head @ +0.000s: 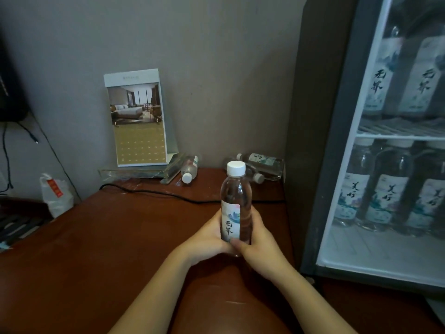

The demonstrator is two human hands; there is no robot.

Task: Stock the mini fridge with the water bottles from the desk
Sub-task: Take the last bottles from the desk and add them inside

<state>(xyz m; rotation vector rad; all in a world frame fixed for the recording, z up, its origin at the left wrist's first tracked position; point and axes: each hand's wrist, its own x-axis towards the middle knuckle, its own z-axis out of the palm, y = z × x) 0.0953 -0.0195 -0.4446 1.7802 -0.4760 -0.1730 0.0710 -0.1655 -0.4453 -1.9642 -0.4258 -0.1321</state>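
Note:
A clear water bottle (235,201) with a white cap and a pale printed label stands upright over the brown desk (115,237). My left hand (207,237) and my right hand (258,239) both wrap its lower half. Another bottle (189,168) lies on its side at the back of the desk, and two more bottles (262,165) lie in the back right corner. The mini fridge (337,165) stands at the right behind a glass door, with several bottles on its upper shelf (409,75) and lower shelf (390,189).
A standing calendar card (137,119) leans against the wall on a clear tray. A black cable (168,195) runs across the back of the desk. A white plastic bag (56,196) sits at the left, below a dark screen edge.

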